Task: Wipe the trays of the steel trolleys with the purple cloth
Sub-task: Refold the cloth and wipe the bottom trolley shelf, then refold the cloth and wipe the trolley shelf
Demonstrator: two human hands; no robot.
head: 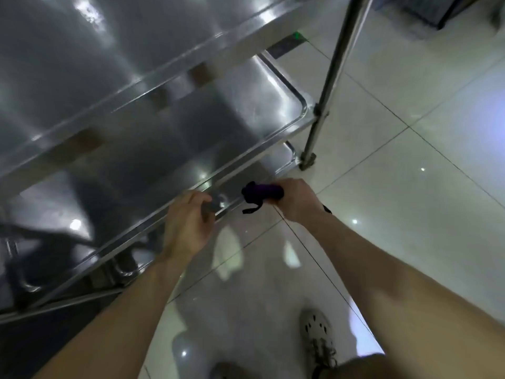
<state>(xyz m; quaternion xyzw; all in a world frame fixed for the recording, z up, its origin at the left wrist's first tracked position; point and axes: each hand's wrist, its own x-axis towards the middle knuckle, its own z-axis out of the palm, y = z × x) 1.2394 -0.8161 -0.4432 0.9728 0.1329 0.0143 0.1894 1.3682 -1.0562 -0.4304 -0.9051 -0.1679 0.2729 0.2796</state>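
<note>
A steel trolley fills the left of the head view, with a top tray point(109, 50), a middle tray point(273, 91) and a lower tray point(289, 157) stacked beneath. My right hand point(296, 199) is closed around the bunched purple cloth point(262, 193), which pokes out to the left just off the near rim of a tray. My left hand point(188, 222) curls its fingers over the near rim of the steel trolley point(153, 222), gripping it. The frame is blurred.
A steel post of the trolley point(325, 105) stands on the glossy white tiled floor point(410, 187) to the right. My foot in a pale perforated shoe point(318, 336) is at the bottom. A dark object point(437, 12) sits at the top right.
</note>
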